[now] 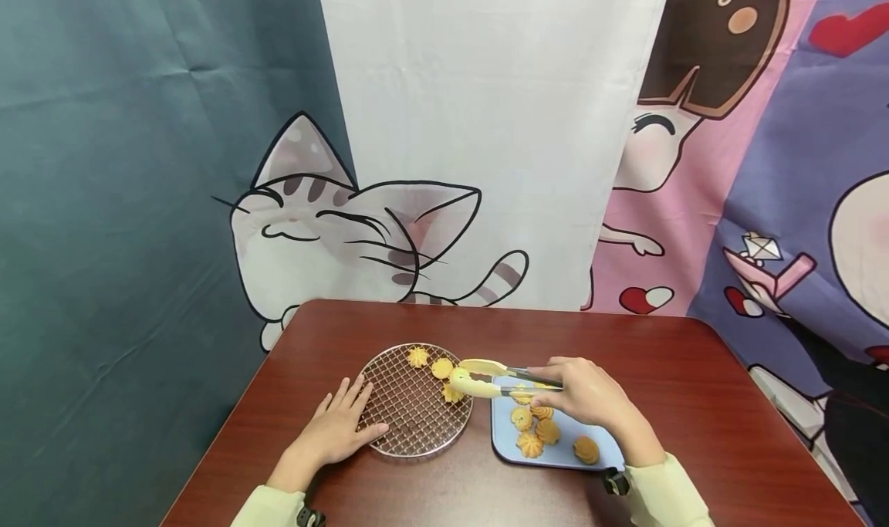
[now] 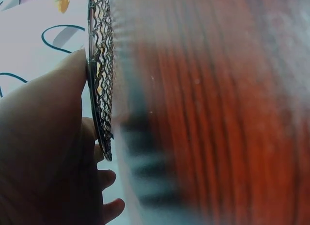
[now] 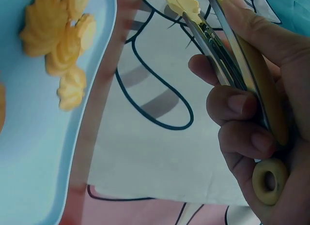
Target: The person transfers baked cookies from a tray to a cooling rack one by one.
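Observation:
My right hand (image 1: 586,392) grips a pair of tongs (image 3: 244,65) with pale yellow tips and metal arms. The tips stretch left over a round wire cooling rack (image 1: 410,427), beside the cookies at its right side. Whether a cookie is between the tips I cannot tell. Several golden piped cookies lie on the rack, one of them a star-shaped cookie (image 1: 417,356) near the far edge. My left hand (image 1: 336,427) rests at the rack's left rim, fingers spread and thumb over the mesh. Under the right hand, a light blue tray (image 1: 559,456) holds several more swirled cookies (image 3: 46,24).
Rack and tray stand side by side on a dark red-brown wooden table (image 1: 333,330). Behind the table hangs a cartoon-printed curtain (image 1: 500,126) with a cat on it. One browner cookie (image 1: 586,450) lies apart near the tray's front right.

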### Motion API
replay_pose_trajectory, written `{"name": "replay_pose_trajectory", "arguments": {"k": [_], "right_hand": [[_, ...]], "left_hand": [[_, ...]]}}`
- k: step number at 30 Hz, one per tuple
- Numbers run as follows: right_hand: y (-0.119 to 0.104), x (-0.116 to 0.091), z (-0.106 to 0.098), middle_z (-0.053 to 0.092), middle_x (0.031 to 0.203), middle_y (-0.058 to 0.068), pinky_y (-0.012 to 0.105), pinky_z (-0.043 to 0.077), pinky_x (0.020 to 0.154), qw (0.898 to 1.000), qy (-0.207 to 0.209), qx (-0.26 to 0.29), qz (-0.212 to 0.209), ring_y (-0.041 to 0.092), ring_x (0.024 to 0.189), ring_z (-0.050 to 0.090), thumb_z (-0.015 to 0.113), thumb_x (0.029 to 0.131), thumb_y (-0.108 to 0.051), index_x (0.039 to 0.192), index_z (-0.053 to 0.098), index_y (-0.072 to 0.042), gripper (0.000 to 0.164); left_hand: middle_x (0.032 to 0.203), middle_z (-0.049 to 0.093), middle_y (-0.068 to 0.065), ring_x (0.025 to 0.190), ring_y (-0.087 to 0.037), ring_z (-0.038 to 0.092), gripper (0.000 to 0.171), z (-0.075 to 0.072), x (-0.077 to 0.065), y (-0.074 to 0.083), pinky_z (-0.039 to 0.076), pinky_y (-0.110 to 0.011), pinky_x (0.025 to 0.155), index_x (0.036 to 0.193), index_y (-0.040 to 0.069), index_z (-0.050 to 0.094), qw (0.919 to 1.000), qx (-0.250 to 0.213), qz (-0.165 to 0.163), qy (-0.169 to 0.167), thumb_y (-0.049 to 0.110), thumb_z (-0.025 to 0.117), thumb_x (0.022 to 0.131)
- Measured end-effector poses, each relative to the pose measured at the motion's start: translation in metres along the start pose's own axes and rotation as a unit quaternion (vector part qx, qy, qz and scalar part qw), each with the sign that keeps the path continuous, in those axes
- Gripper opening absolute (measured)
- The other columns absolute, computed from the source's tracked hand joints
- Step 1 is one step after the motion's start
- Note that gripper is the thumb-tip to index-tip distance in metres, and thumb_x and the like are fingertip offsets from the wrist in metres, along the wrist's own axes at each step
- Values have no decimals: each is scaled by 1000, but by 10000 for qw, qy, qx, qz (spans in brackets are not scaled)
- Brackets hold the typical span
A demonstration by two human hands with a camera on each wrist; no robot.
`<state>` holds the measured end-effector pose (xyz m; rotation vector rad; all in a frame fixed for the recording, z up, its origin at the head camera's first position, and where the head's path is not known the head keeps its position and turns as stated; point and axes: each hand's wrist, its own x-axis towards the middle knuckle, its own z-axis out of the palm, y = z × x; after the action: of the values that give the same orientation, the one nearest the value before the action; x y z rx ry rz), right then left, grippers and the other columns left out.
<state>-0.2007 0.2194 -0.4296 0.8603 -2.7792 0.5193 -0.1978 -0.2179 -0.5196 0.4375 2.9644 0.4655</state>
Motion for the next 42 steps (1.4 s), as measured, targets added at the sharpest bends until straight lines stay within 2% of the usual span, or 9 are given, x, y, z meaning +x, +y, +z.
{"name": "replay_pose_trajectory", "arguments": {"k": [8, 18, 26, 32, 42], "right_hand": [[-6, 20, 9, 68, 87, -9, 21, 41, 57, 9996, -153, 238, -46, 1, 66, 48, 84, 81, -38, 120, 77, -16, 45], [-13, 43, 22, 73, 102, -1, 32, 53, 69, 9991, -397, 149, 26, 14, 83, 66, 82, 83, -42, 122, 76, -19, 46], [-21, 57, 31, 71, 95, -6, 27, 48, 63, 9990, -428, 136, -37, 8, 75, 60, 81, 83, -47, 123, 76, -20, 48], [-25, 66, 41, 73, 97, -2, 27, 48, 63, 9995, -267, 148, -22, 7, 74, 60, 81, 83, -46, 124, 76, -20, 49], [-34, 81, 56, 71, 95, -2, 29, 44, 56, 9993, -286, 188, 139, 7, 65, 52, 82, 82, -43, 126, 75, -22, 48]], "left_hand": [[165, 25, -20, 152, -45, 17, 89, -1, 1, 1, 20, -67, 117, 156, 3, 37, 10000, -1, -2, -6, 65, 55, 94], [165, 26, -20, 152, -46, 19, 89, 1, 2, 0, 20, -68, 117, 155, 2, 39, 10000, -29, 48, 77, 64, 56, 94], [164, 26, -21, 151, -48, 19, 90, 3, 2, -1, 20, -69, 116, 155, 1, 38, 9998, -83, 110, 155, 64, 57, 94], [166, 24, -18, 153, -45, 16, 91, 2, 1, -2, 19, -67, 118, 156, 3, 37, 10000, -29, 6, 32, 67, 55, 94], [165, 26, -19, 153, -44, 18, 90, 3, 1, -2, 20, -66, 118, 156, 4, 38, 9999, -15, 26, 107, 67, 55, 93]]}}
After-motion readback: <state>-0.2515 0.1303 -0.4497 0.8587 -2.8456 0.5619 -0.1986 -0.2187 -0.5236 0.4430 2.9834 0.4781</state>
